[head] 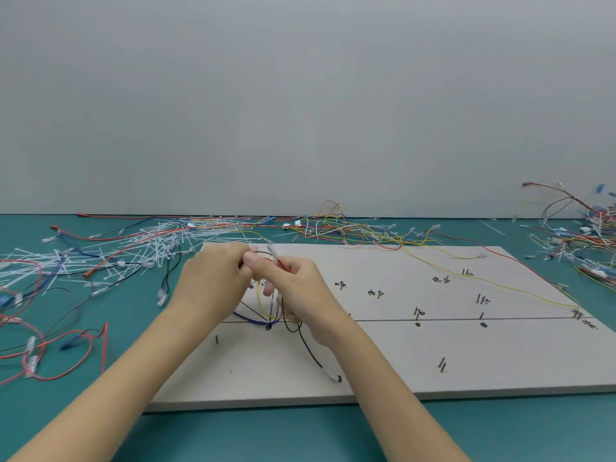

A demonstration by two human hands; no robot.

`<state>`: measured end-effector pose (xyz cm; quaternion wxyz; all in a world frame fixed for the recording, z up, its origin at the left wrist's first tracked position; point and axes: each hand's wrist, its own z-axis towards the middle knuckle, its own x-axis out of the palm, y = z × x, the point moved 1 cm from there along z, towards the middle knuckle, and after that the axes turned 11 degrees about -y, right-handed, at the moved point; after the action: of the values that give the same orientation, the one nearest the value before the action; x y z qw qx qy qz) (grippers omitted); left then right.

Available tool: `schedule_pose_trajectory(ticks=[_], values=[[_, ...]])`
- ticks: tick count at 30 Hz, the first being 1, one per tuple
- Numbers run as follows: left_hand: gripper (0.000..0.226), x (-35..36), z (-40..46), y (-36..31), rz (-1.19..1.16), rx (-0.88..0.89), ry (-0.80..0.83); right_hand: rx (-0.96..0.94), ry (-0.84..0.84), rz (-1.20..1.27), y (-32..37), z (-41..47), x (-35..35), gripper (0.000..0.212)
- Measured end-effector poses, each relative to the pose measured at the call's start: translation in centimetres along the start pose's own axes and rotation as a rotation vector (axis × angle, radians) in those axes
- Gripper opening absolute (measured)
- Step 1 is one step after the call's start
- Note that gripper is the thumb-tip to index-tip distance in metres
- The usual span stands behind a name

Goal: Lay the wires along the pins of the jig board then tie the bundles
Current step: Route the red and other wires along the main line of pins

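Note:
The pale jig board [400, 355] lies on the green table, with dark pins and handwritten marks. Both hands meet above its far left part. My left hand [213, 278] pinches a small bundle of wires [266, 308], yellow, blue and black, that loops down to a pin near the board's drawn line. My right hand [300, 288] pinches a red wire [283, 264] with a clear terminal at its tip, right beside the left fingers. A black wire [310, 351] trails from the bundle toward the board's front. A long yellow wire [493, 281] runs across the board to its right edge.
A heap of white cable ties [140, 248] and loose coloured wires covers the table at the left. More tangled wires [350, 228] lie behind the board, and another pile [583, 235] sits at the far right. Red wire loops [66, 355] lie at the near left.

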<state>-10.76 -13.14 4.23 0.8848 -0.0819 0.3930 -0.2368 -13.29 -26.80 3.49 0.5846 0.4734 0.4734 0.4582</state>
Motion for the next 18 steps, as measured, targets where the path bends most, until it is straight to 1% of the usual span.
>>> schedule_pose_trajectory(ticks=[2, 4, 6, 8, 11, 15, 18], values=[[0.038, -0.1, -0.2, -0.5, -0.034, 0.065, -0.009, 0.035, -0.022, 0.049, -0.1, 0.1, -0.1, 0.045], [0.041, -0.1, -0.3, -0.8, -0.090, 0.126, -0.028, 0.053, -0.117, 0.142, -0.4, 0.2, 0.1, 0.045], [0.045, -0.1, -0.3, -1.2, -0.118, 0.160, -0.022, 0.087, -0.167, 0.246, -0.5, 0.1, 0.2, 0.039], [0.045, 0.0, -0.3, -1.4, -0.158, 0.175, -0.005, 0.149, -0.145, 0.371, -0.4, 0.1, 0.0, 0.031], [0.044, 0.2, 0.0, -0.9, -0.180, 0.134, 0.048, 0.197, -0.144, 0.500, -0.2, 0.1, -0.4, 0.019], [0.044, 0.3, 0.7, 1.0, -0.020, 0.015, 0.267, 0.194, -0.279, 0.715, 0.3, 1.2, -2.3, 0.017], [0.045, -0.2, 0.9, 3.3, 0.050, -0.049, 0.327, 0.197, -0.381, 0.848, 0.4, 2.4, -5.1, 0.019]])
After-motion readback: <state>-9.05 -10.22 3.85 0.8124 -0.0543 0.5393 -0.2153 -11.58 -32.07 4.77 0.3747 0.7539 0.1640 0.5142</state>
